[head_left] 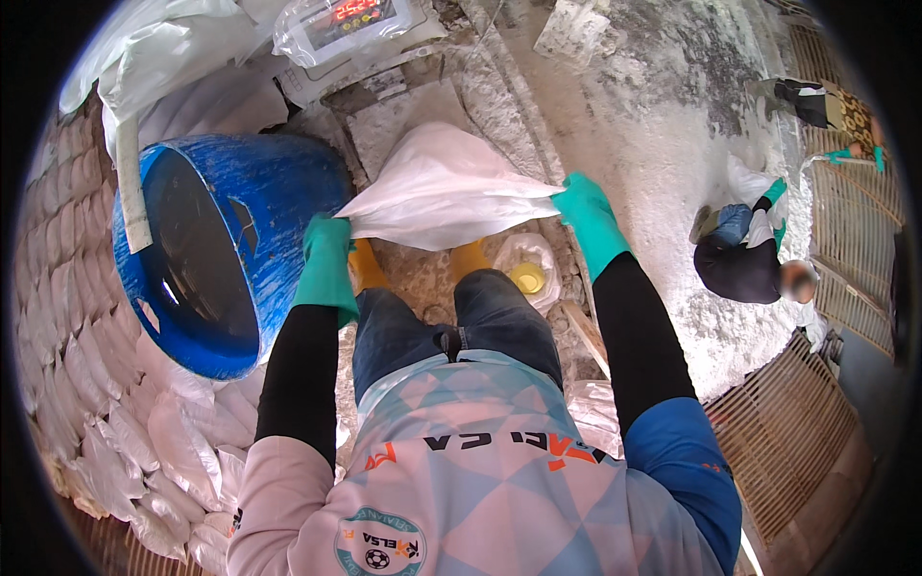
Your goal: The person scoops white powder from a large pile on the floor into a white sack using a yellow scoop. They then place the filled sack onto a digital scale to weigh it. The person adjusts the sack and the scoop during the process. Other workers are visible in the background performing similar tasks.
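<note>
A white sack (442, 182) stands in front of my legs, its top edge pulled taut and flat between my two hands. My left hand (327, 254), in a green rubber glove, is closed on the sack's left top corner. On the other side my right hand (584, 216), gloved the same way, grips the right top corner. The sack bulges below the stretched edge, and what is inside does not show. Just left of my left hand a big blue plastic drum (288, 182) lies tilted with its mouth facing the left.
A plastic-wrapped scale display (341, 27) is at the top. Filled white sacks (86, 355) are stacked along the left. A white bag with a yellow scoop-like item (527, 277) sits by my right boot. White powdery material (663, 230) covers the right floor, where a person (744, 259) crouches.
</note>
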Demonstrator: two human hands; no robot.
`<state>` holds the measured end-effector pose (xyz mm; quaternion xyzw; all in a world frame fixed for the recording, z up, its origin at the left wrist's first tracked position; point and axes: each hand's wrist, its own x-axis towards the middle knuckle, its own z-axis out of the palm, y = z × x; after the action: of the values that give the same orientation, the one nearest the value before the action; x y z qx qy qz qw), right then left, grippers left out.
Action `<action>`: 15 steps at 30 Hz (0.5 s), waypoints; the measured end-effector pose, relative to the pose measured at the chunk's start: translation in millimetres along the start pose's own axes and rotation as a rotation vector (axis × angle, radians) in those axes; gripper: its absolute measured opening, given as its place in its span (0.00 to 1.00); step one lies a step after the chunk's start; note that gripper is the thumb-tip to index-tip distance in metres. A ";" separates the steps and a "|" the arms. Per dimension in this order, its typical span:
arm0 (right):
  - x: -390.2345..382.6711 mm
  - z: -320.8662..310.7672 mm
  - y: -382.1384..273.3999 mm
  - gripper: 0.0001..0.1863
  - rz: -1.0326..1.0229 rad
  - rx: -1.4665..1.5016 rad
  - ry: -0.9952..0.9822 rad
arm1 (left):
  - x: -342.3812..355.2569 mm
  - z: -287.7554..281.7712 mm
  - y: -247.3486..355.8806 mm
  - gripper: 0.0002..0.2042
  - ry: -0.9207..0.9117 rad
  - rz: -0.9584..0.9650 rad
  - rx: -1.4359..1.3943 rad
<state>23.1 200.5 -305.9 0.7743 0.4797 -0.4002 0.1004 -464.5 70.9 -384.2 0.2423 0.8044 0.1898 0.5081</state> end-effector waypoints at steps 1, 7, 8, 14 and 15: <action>-0.2 4.6 8.3 0.20 0.080 0.226 -0.047 | -13.5 5.6 16.2 0.16 -0.108 -0.235 -0.267; 14.7 19.7 36.9 0.14 0.081 0.716 -0.071 | -2.1 17.7 -3.8 0.17 0.121 -0.451 -0.637; 15.1 24.3 39.3 0.14 0.127 0.725 -0.048 | 3.5 17.2 -4.7 0.20 0.103 -0.467 -0.658; 9.0 9.1 22.4 0.14 -0.052 -0.045 0.150 | -18.2 6.6 20.2 0.21 0.033 0.088 0.093; -3.5 -6.7 4.7 0.14 -0.056 -0.011 0.086 | -19.7 3.3 12.7 0.21 0.013 0.103 0.060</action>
<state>29.7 199.3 -300.1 0.7765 0.5073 -0.3665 0.0729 -451.8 70.0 -364.2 0.2974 0.7993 0.1933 0.4851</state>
